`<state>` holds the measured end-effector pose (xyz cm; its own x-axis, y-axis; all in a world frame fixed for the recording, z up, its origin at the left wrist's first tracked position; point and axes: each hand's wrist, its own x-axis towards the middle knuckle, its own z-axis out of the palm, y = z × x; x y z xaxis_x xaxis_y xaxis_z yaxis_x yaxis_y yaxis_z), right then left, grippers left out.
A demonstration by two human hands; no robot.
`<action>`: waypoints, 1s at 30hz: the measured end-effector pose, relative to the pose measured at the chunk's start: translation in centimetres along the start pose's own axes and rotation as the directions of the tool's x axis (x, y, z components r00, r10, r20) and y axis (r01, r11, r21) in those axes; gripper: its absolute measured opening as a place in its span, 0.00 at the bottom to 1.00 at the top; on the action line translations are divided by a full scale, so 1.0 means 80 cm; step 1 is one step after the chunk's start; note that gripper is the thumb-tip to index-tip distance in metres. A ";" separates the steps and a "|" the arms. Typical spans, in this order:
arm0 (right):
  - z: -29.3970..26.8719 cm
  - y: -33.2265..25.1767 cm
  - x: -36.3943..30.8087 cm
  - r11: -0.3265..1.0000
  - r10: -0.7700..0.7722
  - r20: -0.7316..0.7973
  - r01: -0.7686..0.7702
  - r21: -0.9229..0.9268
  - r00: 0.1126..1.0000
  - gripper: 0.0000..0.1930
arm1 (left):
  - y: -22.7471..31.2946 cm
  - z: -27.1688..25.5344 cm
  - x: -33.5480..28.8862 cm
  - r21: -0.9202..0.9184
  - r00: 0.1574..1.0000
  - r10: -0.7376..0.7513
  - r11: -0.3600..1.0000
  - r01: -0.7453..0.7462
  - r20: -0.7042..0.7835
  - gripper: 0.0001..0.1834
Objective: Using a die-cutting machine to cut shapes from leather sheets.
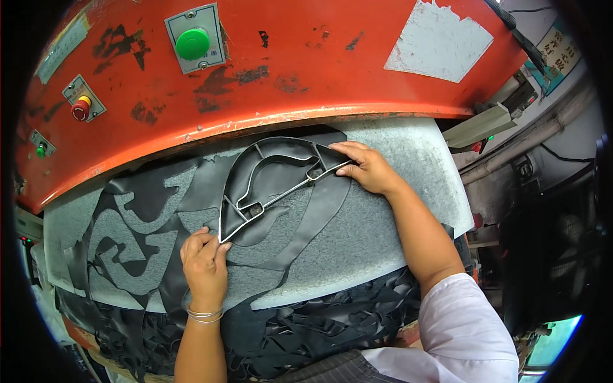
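A metal cutting die [285,192], a half-moon frame with inner curved walls and cross braces, lies tilted over black leather [314,214] on a grey speckled cutting board [357,239]. My left hand [205,258] pinches the die's near lower corner between thumb and fingers. At the opposite, upper right corner, my right hand [367,167] grips the frame, thumb below and fingers above. The leather has several cut-out openings where the grey board shows through. Whether the die's lower edge touches the leather all round, I cannot tell.
An orange-red press beam [281,89] spans the far side, carrying a large green button [193,44] and a red stop button [81,108]. Black leather scraps [332,322] are heaped along the board's near edge. Pipes [511,153] and cables run at the right.
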<state>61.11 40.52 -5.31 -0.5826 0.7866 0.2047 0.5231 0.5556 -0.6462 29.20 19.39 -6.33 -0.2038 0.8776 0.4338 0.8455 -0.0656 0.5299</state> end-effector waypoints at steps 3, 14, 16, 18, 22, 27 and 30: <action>-0.004 -0.006 -0.001 0.979 0.139 -0.027 -0.133 0.151 0.990 0.26 | 0.011 0.004 0.006 -0.019 1.000 -0.008 1.000 0.007 -0.005 0.10; 0.005 -0.020 -0.014 0.995 0.103 -0.130 -0.104 -0.007 0.986 0.27 | 0.006 -0.003 -0.002 -0.068 0.997 0.073 0.995 -0.074 -0.025 0.09; 0.005 -0.020 -0.021 0.992 0.121 -0.123 -0.125 -0.020 0.985 0.28 | 0.006 -0.005 -0.005 -0.086 0.996 0.083 0.993 -0.085 -0.019 0.10; 0.009 -0.020 -0.023 0.991 0.134 -0.123 -0.134 0.011 0.983 0.28 | 0.004 -0.005 -0.006 -0.103 0.997 0.066 0.992 -0.068 -0.030 0.10; 0.007 -0.049 -0.013 0.996 -0.012 -0.130 0.000 -0.089 0.991 0.27 | 0.003 -0.010 -0.010 -0.121 0.998 0.044 0.992 -0.048 -0.038 0.12; 0.042 -0.166 0.074 0.705 -0.583 0.181 0.604 -0.371 0.792 0.20 | -0.008 -0.010 -0.008 -0.126 0.999 0.049 0.991 -0.051 -0.021 0.13; 0.094 -0.175 0.124 0.539 -0.681 0.321 0.748 -0.388 0.658 0.15 | -0.008 -0.008 -0.008 -0.110 0.998 0.051 0.993 -0.053 -0.027 0.14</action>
<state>43.33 38.50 0.27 -0.9394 0.0522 0.3389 0.0878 0.9920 0.0903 28.44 18.59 -6.47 -0.1742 0.8599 0.4798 0.7959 -0.1640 0.5828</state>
